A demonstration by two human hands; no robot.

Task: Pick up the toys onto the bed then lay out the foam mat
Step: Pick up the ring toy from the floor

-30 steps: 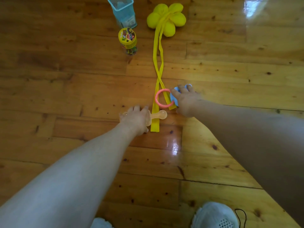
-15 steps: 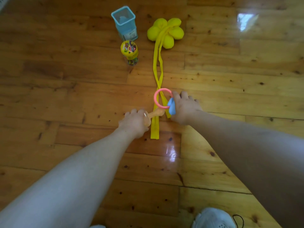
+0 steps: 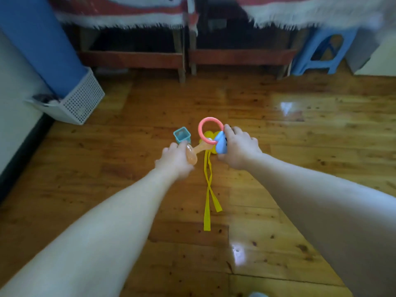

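Observation:
My left hand [image 3: 176,159] is closed around a translucent orange rattle [image 3: 194,153], held above the floor. My right hand [image 3: 237,147] grips a blue toy with a pink ring [image 3: 211,130] sticking up from it. Below them on the wooden floor lies a yellow flower toy [image 3: 209,135], mostly hidden, its long yellow ribbons [image 3: 209,196] trailing toward me. A small teal square cup [image 3: 182,135] stands just beyond my left hand. The bed [image 3: 120,16] with a fringed white cover runs along the top. A rolled blue foam mat [image 3: 42,43] leans at the left.
A white perforated basket [image 3: 79,101] sits on the floor at the left, beside the wall. A blue plastic stool [image 3: 321,52] stands at the upper right next to the bed's wooden frame [image 3: 242,56]. Open wooden floor [image 3: 310,129] stretches to the right.
Both hands have lifted their toys off the floor. My view has tilted up, so the bed, basket and stool now show. The yellow-lidded jar is no longer visible.

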